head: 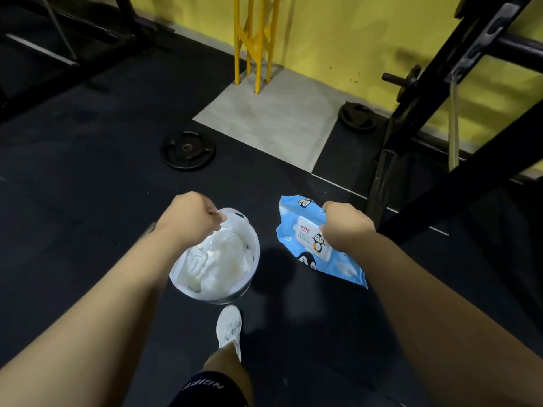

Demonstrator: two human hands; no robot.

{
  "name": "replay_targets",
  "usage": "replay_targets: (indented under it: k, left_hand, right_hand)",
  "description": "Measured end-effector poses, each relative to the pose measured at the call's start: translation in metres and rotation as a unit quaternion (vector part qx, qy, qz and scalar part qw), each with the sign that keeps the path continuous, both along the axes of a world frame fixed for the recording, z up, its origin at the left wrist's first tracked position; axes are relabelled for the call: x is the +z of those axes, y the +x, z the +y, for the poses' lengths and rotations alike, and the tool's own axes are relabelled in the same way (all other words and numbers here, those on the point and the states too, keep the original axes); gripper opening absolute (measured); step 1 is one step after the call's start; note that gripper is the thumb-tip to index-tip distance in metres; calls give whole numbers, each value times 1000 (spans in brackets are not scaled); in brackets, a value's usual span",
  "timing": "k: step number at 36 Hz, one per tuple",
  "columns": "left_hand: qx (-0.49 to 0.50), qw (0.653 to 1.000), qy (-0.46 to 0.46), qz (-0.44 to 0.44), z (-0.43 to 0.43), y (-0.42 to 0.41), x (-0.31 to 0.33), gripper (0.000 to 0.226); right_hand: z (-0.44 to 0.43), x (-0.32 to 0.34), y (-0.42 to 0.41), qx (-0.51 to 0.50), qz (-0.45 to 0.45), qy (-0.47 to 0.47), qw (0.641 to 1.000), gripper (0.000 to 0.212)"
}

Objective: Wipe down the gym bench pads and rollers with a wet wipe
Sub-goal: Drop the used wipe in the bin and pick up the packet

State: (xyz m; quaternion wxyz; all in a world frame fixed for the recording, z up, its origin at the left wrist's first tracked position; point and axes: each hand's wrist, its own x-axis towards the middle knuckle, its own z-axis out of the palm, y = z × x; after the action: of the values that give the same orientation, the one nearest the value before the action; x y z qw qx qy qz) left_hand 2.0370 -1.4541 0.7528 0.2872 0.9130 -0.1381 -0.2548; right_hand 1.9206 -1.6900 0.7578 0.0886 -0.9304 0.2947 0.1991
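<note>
The left hand (189,217) is closed on the rim of a clear round plastic tub (252,254). The tub is full of crumpled white wipes (219,264). They look like used ones, but I cannot be sure of that. The right hand (346,227) is closed around a soft blue pack of wet wipes with penguin pictures (305,233). Its white flap looks shut, so no fresh wipe is sticking out. Both things are held up in the air over the black rubber floor (88,171), with the tub just beside the pack.

The gym bench with its pads and rollers is not in view, so I cannot tell how much of it is clean. If the wipes in the tub are used, some wiping may be done. No wipe is pressed on any pad right now.

A white shoe (229,329) steps on the floor below the tub. A black weight plate (188,151) lies on the floor farther ahead. A black metal rack frame (440,118) stands at the right side, near the yellow wall (338,39).
</note>
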Motion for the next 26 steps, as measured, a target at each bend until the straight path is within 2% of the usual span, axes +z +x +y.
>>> replay_targets:
  k: [4, 8, 14, 26]
  left_hand:
    - [-14, 1000, 19, 15, -39, 84, -6, 20]
    - [-26, 999, 36, 6, -78, 159, -7, 18]
    - [-36, 997, 64, -8, -140, 266, -11, 18]
    - [-39, 995, 94, -15, -287, 472, -39, 15]
  right_hand:
    - [-35, -5, 78, -3, -5, -4, 1000, 19]
    - [-71, -2, 141, -12, 7, 14, 1000, 28]
    - [-138, -10, 230, -30, 27, 20, 999, 26]
    - [-297, -46, 439, 4, 53, 31, 998, 25]
